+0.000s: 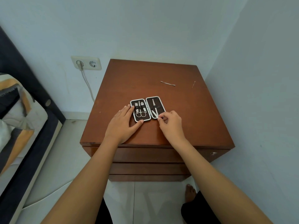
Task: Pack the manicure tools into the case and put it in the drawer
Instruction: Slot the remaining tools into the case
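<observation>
Room corner, pale blue-white walls, tiled floor; brown wooden bench (186, 110) with drawer fronts (145, 155) below, centre of the frame.

Case (147, 108): lies open and flat on the bench top, centre of the frame, two dark halves with pale rims. Left half holds scissors (141, 114) and further small metal tools under a strap. Right half holds one slim metal tool (153, 103) under a strap.

Right hand (169, 122): fingers pinched on a pale slim tool (155, 114) at the lower edge of the case's right half.

Left hand (123, 123): fingers spread and released, lying flat on the bench, fingertips touching the case's left and lower edges.

Loose items: thin metal tool (168, 83) and a small pin-like stick (193, 84), upper right of the bench, well apart from the case.

Surroundings: wall socket (86, 63) with plugged cable, upper left; bed (17, 120) with patterned bedding, left edge; bare foot (190, 192), bottom.
</observation>
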Motion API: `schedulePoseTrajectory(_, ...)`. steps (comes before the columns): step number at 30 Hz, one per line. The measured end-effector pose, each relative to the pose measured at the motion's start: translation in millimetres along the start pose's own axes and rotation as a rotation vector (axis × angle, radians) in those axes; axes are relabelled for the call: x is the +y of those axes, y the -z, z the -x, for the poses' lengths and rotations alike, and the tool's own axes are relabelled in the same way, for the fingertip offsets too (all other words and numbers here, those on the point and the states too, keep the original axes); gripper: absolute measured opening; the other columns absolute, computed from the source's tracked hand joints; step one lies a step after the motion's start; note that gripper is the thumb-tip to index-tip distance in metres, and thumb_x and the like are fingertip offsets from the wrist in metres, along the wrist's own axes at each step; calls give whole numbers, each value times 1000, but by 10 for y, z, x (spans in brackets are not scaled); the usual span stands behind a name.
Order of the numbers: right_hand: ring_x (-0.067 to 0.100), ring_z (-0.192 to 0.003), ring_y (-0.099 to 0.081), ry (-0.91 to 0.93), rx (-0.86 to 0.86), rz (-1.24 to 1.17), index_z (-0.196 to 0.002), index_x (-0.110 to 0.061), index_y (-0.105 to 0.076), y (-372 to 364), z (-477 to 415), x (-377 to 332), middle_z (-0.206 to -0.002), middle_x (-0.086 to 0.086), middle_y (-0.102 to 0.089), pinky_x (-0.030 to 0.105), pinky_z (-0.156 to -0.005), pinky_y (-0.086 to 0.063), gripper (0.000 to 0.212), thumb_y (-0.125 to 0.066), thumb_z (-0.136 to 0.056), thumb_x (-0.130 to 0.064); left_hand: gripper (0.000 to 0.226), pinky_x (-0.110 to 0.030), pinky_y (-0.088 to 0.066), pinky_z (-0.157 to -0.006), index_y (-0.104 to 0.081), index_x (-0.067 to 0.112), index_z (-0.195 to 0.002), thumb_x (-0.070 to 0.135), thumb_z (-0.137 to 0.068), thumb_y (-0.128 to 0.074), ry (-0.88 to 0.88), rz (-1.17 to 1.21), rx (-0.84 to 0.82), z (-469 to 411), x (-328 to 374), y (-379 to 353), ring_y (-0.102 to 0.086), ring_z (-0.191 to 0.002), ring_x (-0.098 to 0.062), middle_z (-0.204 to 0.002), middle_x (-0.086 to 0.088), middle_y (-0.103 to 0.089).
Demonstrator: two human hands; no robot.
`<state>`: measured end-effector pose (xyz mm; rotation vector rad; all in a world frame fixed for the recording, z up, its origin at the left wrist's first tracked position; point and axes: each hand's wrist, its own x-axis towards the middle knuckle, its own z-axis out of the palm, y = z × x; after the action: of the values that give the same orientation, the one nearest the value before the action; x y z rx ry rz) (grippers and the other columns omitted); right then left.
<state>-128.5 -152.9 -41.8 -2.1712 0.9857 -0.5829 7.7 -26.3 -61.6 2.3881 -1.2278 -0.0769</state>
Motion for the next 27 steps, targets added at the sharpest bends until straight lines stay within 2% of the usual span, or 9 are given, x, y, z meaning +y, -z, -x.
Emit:
schedulePoseTrajectory(2, 14, -75, -51, 2, 19, 10, -91, -9, -69, -8, 1, -18, -92, 3, -46, 21, -70, -37, 11, -59, -87, -11, 74, -32, -14, -115, -23, 22, -147, 62, -87, -40, -2, -1, 1, -4, -8, -3, -16, -143, -14, -156, 1, -22)
schedulePoseTrajectory(7, 23, -80, -56, 11, 37, 42, -92, -9, -69, -58, 2, -72, -95, 4, -45, 34, -74, -49, 15, -55, -89, -13, 74, -32, -14, -115, -23, 22, -147, 62, -87, -40, -5, -9, 5, -5, -8, -9, -17, -143, -14, -156, 1, -22)
schedulePoseTrajectory(12, 24, -85, -55, 100, -5, 168, -96, -3, -66, -66, 6, -154, -103, 10, -47, 39, -76, -49, 23, -48, -93, -17, 74, -32, -15, -115, -24, 21, -147, 62, -87, -41, -10, -1, 9, -10, -5, -12, -18, -143, -15, -155, 0, -23)
schedulePoseTrajectory(16, 24, -92, -52, 297, 38, 275, -97, -1, -65, -67, 91, -82, -99, 9, -51, 39, -78, -49, 23, -49, -91, -17, 74, -32, -15, -116, -25, 20, -146, 60, -87, -42, -17, 13, 21, 2, -8, -9, -18, -143, -14, -155, 0, -24)
schedulePoseTrajectory(19, 27, -91, -52, 376, 55, 404, -101, -6, -66, -77, 119, -6, -99, 10, -55, 39, -72, -47, 24, -51, -90, -21, 74, -31, -14, -115, -25, 20, -147, 60, -87, -42, -18, 15, 20, 3, -6, -6, -17, -143, -14, -155, 0, -23)
schedulePoseTrajectory(24, 26, -98, -46, 347, -16, 557, -124, -16, -55, -91, 27, 24, -108, 7, -51, 36, -74, -38, 36, -44, -93, -33, 74, -31, -14, -115, -25, 20, -147, 60, -87, -42, -16, 20, 20, 9, -7, -6, -18, -143, -14, -155, 0, -24)
schedulePoseTrajectory(27, 25, -96, -45, 371, -10, 491, -123, -16, -55, -62, -51, 51, -107, 7, -50, 36, -76, -39, 36, -43, -94, -33, 74, -30, -13, -115, -24, 20, -147, 60, -87, -42, -22, 25, 21, 1, -10, -3, -17, -143, -14, -155, 0, -23)
